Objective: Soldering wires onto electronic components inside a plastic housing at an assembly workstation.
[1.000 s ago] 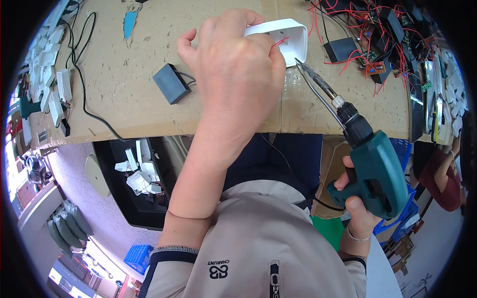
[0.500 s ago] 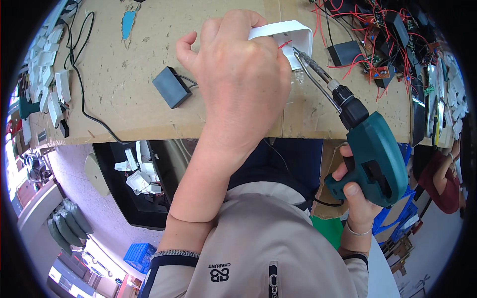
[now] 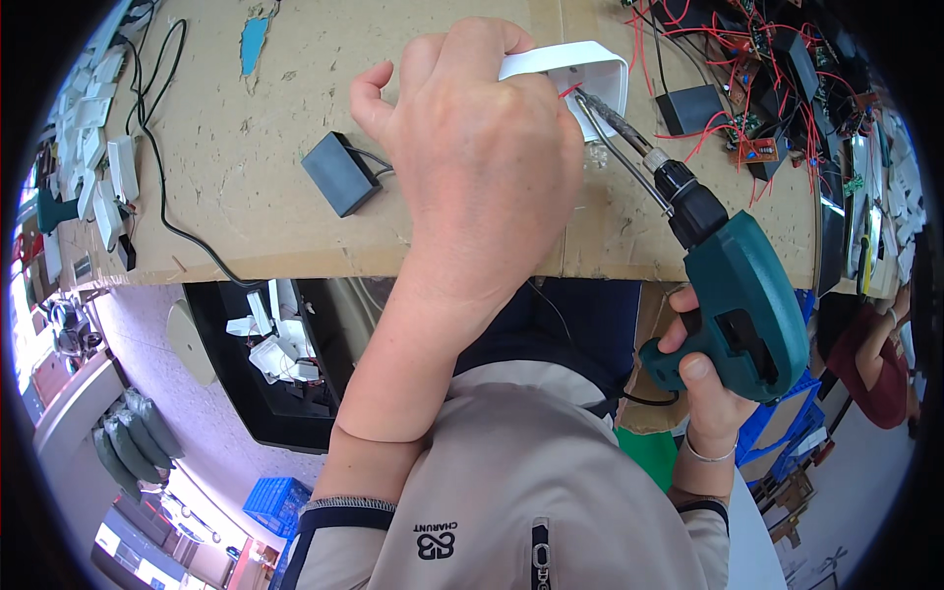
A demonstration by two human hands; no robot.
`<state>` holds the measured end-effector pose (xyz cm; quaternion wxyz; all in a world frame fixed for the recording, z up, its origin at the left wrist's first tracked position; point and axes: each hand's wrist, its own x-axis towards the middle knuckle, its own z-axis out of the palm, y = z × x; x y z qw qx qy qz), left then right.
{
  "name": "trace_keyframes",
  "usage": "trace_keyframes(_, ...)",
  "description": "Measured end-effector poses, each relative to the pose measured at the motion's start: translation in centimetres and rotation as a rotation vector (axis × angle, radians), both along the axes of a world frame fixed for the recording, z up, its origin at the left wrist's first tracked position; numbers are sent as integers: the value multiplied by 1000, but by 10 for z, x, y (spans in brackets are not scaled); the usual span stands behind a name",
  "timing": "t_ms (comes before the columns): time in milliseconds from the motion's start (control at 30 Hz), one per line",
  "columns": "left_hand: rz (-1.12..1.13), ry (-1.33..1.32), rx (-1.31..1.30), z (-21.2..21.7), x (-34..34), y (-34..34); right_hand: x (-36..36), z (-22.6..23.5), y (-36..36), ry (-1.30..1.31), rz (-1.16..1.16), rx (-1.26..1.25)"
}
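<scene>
One palm-down left hand at white casing

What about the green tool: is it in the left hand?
No, the right hand grips the green tool, while the left hand is at the white housing.

A pale floor spreads on the near side of the worn brown table, a blue crate toward its left; bright light glares past its left end.
</scene>
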<state>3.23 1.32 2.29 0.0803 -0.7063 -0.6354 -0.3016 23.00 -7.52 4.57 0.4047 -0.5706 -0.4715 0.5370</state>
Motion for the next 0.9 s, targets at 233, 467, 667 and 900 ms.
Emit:
trace_keyframes(233, -9, -8, -5, -2, 1, 0, 1, 4, 0, 70, 21, -33)
trace_keyframes(467, -6, -6, 2, -1, 0, 0, 4, 8, -1, 48, 67, -54)
trace_keyframes(667, 0, -9, 6, 0, 0, 0, -3, 7, 0, -24, -33, 13)
trace_keyframes(900, 1, 7, 24, -3, 0, 0, 0, 10, -3, -74, -24, -36)
